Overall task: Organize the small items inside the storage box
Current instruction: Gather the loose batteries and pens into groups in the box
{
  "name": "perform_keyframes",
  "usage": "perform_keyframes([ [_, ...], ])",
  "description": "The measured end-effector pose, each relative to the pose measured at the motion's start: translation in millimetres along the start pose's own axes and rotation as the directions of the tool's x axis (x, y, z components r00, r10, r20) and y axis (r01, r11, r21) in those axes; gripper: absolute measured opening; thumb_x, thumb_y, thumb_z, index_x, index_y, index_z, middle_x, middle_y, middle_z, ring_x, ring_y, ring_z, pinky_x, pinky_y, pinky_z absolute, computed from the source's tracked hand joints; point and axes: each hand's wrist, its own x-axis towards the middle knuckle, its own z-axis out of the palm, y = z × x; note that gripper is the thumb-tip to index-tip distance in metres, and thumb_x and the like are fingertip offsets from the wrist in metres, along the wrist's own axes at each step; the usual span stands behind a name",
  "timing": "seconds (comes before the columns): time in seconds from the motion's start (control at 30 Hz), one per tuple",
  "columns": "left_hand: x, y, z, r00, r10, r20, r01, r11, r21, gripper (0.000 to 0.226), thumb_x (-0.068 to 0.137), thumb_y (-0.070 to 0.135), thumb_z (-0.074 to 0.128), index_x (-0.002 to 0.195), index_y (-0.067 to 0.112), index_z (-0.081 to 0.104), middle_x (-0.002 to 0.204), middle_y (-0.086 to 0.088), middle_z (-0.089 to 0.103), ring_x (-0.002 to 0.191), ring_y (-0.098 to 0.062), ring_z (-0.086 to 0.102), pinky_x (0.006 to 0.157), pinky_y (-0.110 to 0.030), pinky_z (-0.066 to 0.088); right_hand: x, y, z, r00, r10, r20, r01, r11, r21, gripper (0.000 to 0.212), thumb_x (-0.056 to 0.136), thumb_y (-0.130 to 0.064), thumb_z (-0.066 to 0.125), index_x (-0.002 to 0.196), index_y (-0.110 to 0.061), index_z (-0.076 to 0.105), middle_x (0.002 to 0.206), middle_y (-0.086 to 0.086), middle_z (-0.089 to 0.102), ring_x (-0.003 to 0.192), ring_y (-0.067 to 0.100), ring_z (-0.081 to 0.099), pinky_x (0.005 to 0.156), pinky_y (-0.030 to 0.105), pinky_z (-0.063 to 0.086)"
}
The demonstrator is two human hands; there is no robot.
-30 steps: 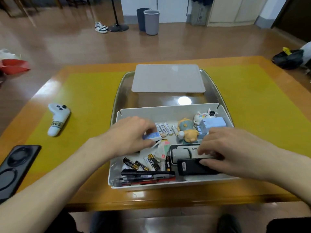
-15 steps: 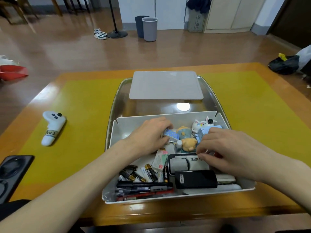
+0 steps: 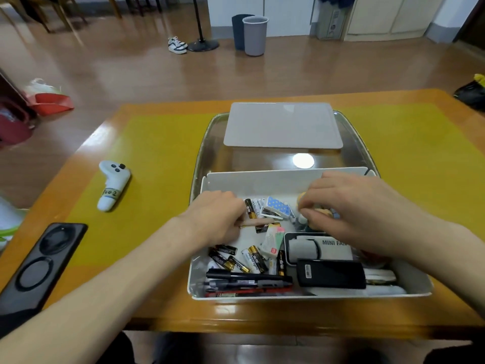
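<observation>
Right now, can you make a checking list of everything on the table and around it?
Surface: wooden table with yellow mat.
Job's things: white storage box holding batteries, pens, mini fan box, black pack.
Clutter: white controller, black phone, grey lid.
Hands: left hand among batteries; right hand curled on a small toy.
Cables: nothing seen.
Surroundings: bins, shoes.

Both forearms are bare from wrist to elbow, with no sleeves in view. The left hand (image 3: 215,219) and right hand (image 3: 351,208) wear no gloves, rings, watch or bands. At the bottom edge, dark clothing covers the person's lap (image 3: 162,348) below the surface's near edge.
</observation>
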Motion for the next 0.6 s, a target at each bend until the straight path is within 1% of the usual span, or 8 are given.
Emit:
perform_keyframes([
  [0.07, -3.3, -0.9, -4.1, 0.999, -0.016, -0.048, 0.016, 1.0, 0.002, 0.008, 0.085, 0.028, 0.059, 0.077, 0.026, 0.06, 0.064, 0.006, 0.046, 0.065, -0.026, 0.051, 0.052, -0.031, 0.03, 4.3, -2.6, 0.0, 1.0, -0.002, -0.018, 0.002, 1.0, 0.01, 0.027, 0.096, -0.043, 0.044, 0.096, -0.035, 0.07, 0.089, -0.021, 0.062, 0.091, 0.007, 0.055, 0.063, 0.031, 0.047],
  [0.13, -10.1, -3.8, -14.4, 0.995, 0.005, -0.095, -0.007, 1.0, -0.027, 0.018, 0.091, 0.03, 0.06, 0.074, 0.024, 0.061, 0.06, 0.007, 0.048, 0.062, -0.023, 0.051, 0.052, -0.032, 0.033, 7.5, -4.1, 0.7, 0.999, -0.005, -0.043, 0.006, 1.0, 0.019, 0.023, 0.096, -0.039, 0.05, 0.094, -0.032, 0.072, 0.087, -0.021, 0.063, 0.09, 0.007, 0.056, 0.066, 0.036, 0.051],
  [0.2, -20.1, -6.3, -28.5, 0.995, 0.045, -0.088, -0.057, 0.989, -0.134, 0.012, 0.092, 0.028, 0.063, 0.085, 0.026, 0.072, 0.066, 0.009, 0.062, 0.064, -0.015, 0.056, 0.053, -0.03, 0.039, 9.8, -4.4, 3.2, 0.998, -0.001, -0.066, 0.003, 0.999, 0.038, 0.017, 0.096, -0.035, 0.056, 0.093, -0.031, 0.072, 0.085, -0.02, 0.064, 0.088, 0.009, 0.058, 0.068, 0.04, 0.052],
  [0.3, -41.4, 0.6, -38.7, 0.993, 0.12, 0.015, -0.108, 0.935, -0.339, 0.01, 0.088, 0.027, 0.069, 0.094, 0.03, 0.076, 0.071, 0.012, 0.068, 0.065, -0.004, 0.059, 0.057, -0.02, 0.043, 11.8, -5.0, 8.3, 0.999, 0.007, -0.052, -0.002, 0.996, 0.087, 0.017, 0.094, -0.036, 0.055, 0.093, -0.032, 0.072, 0.084, -0.022, 0.062, 0.087, 0.01, 0.059, 0.069, 0.04, 0.052],
  [0.37, -55.2, 12.0, -29.8, 0.98, 0.171, 0.1, -0.12, 0.916, -0.384, 0.012, 0.088, 0.028, 0.067, 0.097, 0.031, 0.075, 0.08, 0.01, 0.07, 0.073, -0.007, 0.062, 0.064, -0.025, 0.051, 12.4, -7.0, 14.3, 1.0, -0.007, -0.028, 0.011, 0.993, 0.119, 0.018, 0.093, -0.038, 0.054, 0.093, -0.033, 0.071, 0.084, -0.023, 0.06, 0.086, 0.007, 0.058, 0.068, 0.038, 0.051],
  [0.43, -65.7, 23.1, -15.9, 0.964, 0.225, 0.138, -0.164, 0.919, -0.358, 0.014, 0.089, 0.033, 0.064, 0.099, 0.031, 0.073, 0.093, 0.01, 0.068, 0.083, -0.01, 0.062, 0.071, -0.031, 0.053, 13.6, -11.6, 21.6, 0.999, -0.047, 0.001, 0.047, 0.986, 0.158, 0.013, 0.093, -0.037, 0.058, 0.094, -0.034, 0.071, 0.084, -0.023, 0.06, 0.086, 0.002, 0.054, 0.067, 0.035, 0.051],
  [0.5, -71.2, 26.1, -4.9, 0.961, 0.251, 0.116, -0.196, 0.914, -0.356, 0.016, 0.092, 0.037, 0.062, 0.101, 0.029, 0.072, 0.104, 0.011, 0.064, 0.091, -0.01, 0.06, 0.076, -0.032, 0.051, 15.7, -17.0, 29.9, 0.992, -0.113, 0.055, 0.102, 0.98, 0.171, 0.013, 0.091, -0.033, 0.068, 0.103, -0.035, 0.072, 0.093, -0.023, 0.064, 0.092, 0.002, 0.052, 0.072, 0.034, 0.051],
  [0.6, -74.2, 21.2, 2.6, 0.964, 0.263, 0.036, -0.231, 0.899, -0.372, 0.016, 0.093, 0.039, 0.063, 0.104, 0.03, 0.07, 0.106, 0.012, 0.065, 0.092, -0.009, 0.06, 0.069, -0.022, 0.041, 21.3, -24.6, 43.1, 0.969, -0.165, 0.185, 0.139, 0.979, 0.146, 0.041, 0.087, -0.024, 0.07, 0.125, -0.037, 0.065, 0.121, -0.021, 0.062, 0.114, 0.003, 0.046, 0.084, 0.034, 0.051],
])
